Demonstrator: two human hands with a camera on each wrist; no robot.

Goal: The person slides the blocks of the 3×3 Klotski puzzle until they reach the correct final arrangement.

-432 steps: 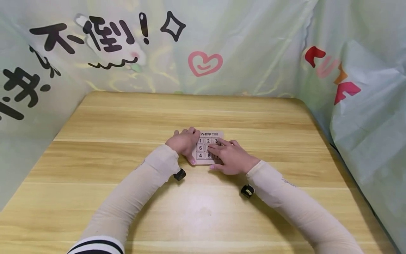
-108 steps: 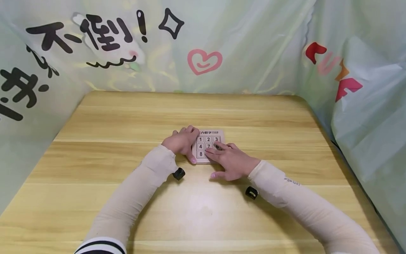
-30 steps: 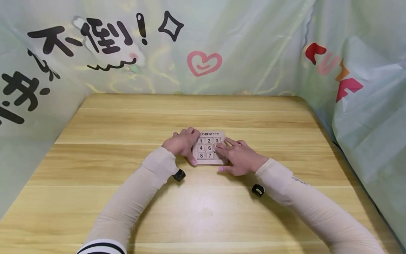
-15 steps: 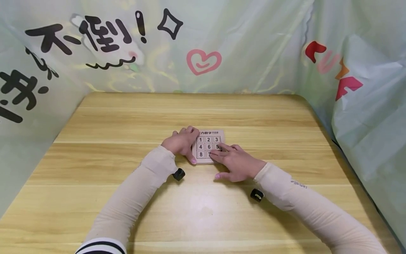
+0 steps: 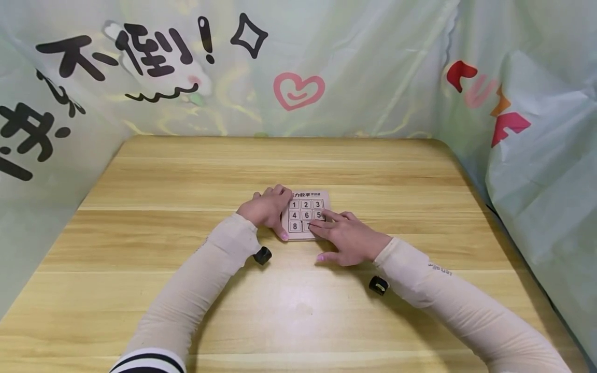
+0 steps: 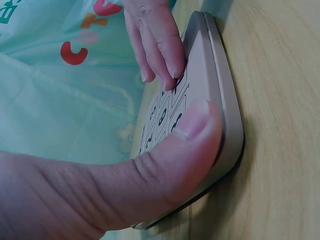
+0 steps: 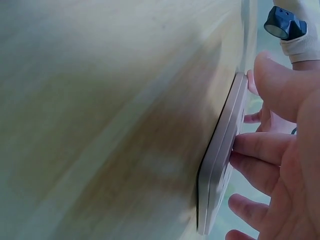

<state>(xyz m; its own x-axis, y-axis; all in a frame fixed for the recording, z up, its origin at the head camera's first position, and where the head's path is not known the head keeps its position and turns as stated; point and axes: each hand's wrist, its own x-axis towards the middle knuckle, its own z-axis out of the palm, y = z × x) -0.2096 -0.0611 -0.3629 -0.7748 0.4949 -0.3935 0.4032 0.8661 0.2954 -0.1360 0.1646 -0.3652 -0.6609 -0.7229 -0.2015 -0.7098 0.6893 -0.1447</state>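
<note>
A pale pink sliding number puzzle (image 5: 306, 215) lies flat on the table in the head view. Its tiles read 1, 2, 3 on top, 4, 6, 5 in the middle, and 8, 7 at the bottom left; fingers cover the bottom right. My left hand (image 5: 265, 208) grips the puzzle's left side, thumb (image 6: 187, 135) at the near corner and fingers at the far corner. Two fingertips of my right hand (image 5: 354, 242) touch the puzzle face around the 7 tile; its thumb is apart from the puzzle, above the table.
The wooden table (image 5: 186, 171) extends around the puzzle on all sides. A printed curtain (image 5: 373, 67) stands behind and along both sides. Black wrist cameras (image 5: 263, 255) are strapped on both sleeved forearms.
Over the longer span the tiles were rearranged: 4 moved up to the middle row, 8 to bottom left. In the last second, my right fingers shifted down-left to the bottom row, uncovering 5.
</note>
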